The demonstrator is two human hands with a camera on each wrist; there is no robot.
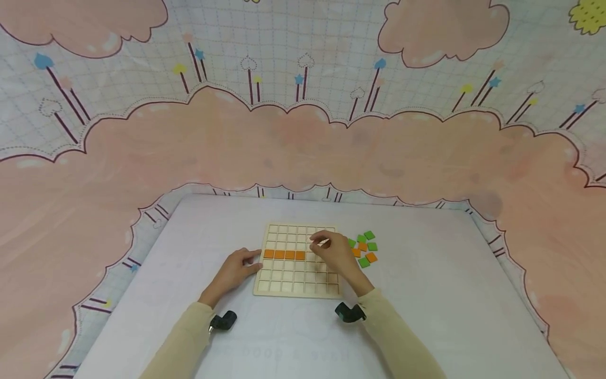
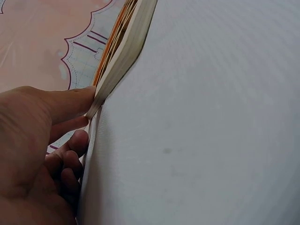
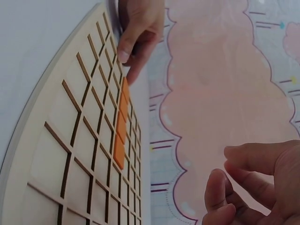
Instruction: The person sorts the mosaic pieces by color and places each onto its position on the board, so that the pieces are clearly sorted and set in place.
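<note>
A square wooden grid board (image 1: 297, 293) lies on the white table. Several orange tiles (image 1: 279, 255) fill cells side by side in one row, starting from its left side. My left hand (image 1: 235, 270) rests at the board's left edge, thumb and fingertips touching the side; in the left wrist view the thumb (image 2: 70, 104) lies against the board's rim (image 2: 123, 65). Over the right part of the board hovers my right hand (image 1: 335, 253), its fingers bent. The right wrist view shows this hand (image 3: 262, 183) with thumb and index tips close together and no tile visible between them.
Loose green tiles (image 1: 369, 235) and orange tiles (image 1: 371, 257) are scattered just right of the board, partly behind the right hand. Dark wrist-worn devices (image 1: 350, 312) sit at both cuffs. A patterned cloth (image 1: 303, 152) hangs behind the table.
</note>
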